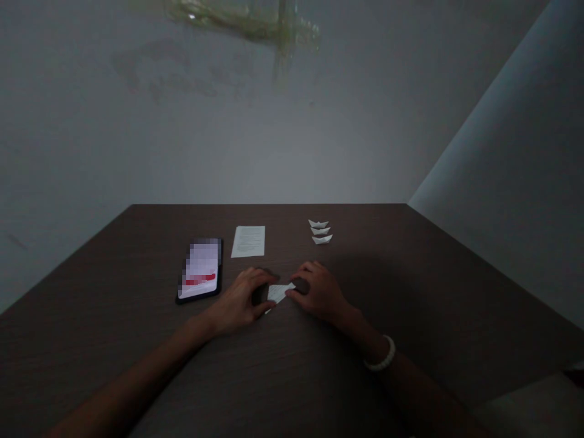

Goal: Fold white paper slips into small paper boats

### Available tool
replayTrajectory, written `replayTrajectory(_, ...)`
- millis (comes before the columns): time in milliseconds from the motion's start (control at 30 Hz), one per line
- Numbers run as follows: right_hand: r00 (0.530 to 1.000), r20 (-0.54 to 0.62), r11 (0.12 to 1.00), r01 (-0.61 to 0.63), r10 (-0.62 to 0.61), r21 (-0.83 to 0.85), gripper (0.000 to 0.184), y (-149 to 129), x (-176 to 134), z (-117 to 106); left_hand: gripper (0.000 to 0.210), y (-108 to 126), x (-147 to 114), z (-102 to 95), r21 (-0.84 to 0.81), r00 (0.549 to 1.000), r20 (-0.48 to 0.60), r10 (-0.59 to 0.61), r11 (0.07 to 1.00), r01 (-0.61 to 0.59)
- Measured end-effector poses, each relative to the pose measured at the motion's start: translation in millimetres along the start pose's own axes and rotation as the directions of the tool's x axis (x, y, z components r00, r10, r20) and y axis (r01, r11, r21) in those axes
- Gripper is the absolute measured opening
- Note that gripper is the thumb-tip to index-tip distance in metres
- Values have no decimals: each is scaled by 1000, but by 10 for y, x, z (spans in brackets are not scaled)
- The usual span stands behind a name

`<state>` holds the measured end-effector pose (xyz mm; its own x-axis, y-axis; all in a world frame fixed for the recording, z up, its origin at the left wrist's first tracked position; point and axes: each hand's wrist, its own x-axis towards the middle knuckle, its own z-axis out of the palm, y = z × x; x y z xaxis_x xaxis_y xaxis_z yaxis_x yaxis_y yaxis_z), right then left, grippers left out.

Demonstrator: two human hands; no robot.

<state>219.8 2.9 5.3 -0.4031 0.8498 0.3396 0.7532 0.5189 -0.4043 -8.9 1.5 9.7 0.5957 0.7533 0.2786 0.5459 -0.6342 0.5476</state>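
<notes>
A small folded piece of white paper (278, 292), printed with fine lines, is between my two hands just above or on the tabletop. My left hand (241, 299) has its thumb on the paper's lower left part, with the fingers curled around its far side. On the other side, my right hand (320, 293) pinches the right corner between thumb and fingers. A white beaded bracelet (387, 359) circles my right wrist. Beyond my right hand, three small folded paper boats, the nearest boat (322, 240) among them, stand in a column.
A phone (199, 271) with a lit, partly blurred screen lies left of my left hand. Printed white paper sheets (249, 241) rest behind it to the right. The brown table (114, 261) meets a grey wall (274, 140) at the back, and another wall rises on the right.
</notes>
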Motion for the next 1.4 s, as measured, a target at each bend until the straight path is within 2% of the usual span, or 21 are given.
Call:
replayTrajectory(200, 1000, 9, 1000, 2, -3, 2, 27, 1, 0, 2, 42, 25, 3, -12, -3, 1000, 19, -24, 1000, 24)
replayTrajectory(700, 1000, -5, 998, 16, -16, 56, 24, 2, -2, 10, 40, 45, -13, -10, 6, 999, 17, 38, 999, -39)
replayTrajectory(933, 999, 9, 997, 36, -37, 65, 17, 0, -1, 13, 41, 34, -21, 4, 15, 998, -8, 56, 998, -56)
replayTrajectory(1267, 999, 33, 998, -14, 12, 59, 17, -38, 7, 9, 40, 5, -17, 19, 13, 998, -2, 59, 998, -59)
replayTrajectory(1400, 1000, -2, 995, -8, 8, 96, 17, -43, 14, 15, 41, 21, -14, 13, 1, 998, 7, 61, 998, -61)
